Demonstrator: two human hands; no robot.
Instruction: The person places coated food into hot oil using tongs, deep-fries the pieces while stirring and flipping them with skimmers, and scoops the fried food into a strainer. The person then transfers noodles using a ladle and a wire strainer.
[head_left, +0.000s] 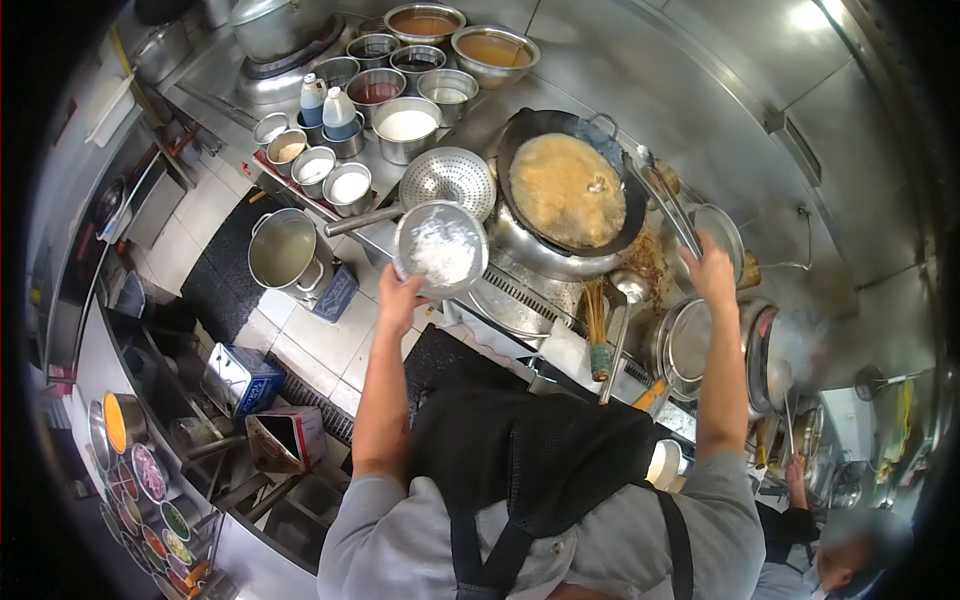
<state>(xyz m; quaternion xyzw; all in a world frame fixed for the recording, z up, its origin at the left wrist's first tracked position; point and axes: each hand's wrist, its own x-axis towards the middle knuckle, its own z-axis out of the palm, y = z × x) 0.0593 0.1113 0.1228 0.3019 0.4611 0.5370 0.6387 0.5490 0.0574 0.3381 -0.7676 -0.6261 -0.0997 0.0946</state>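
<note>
My left hand (402, 298) is closed on the near rim of a metal bowl (403, 262) with white powder (440, 250) in it. The bowl is held in front of the stove, just below a perforated strainer (447, 182). In my right hand (712, 268) are long metal tongs (672, 205), pointing up and left toward the right edge of a black wok (632, 212). Bubbling yellowish-brown liquid (566, 185) covers most of the wok's inside. A small pale piece shows at the liquid's surface; I cannot make out what it is.
Metal pots of sauces and powders (407, 122) crowd the counter left of the wok. A bamboo brush (597, 330) and a ladle (628, 288) lie in front of it. A large pot (288, 250) stands lower left. Another person (845, 555) works at the far right.
</note>
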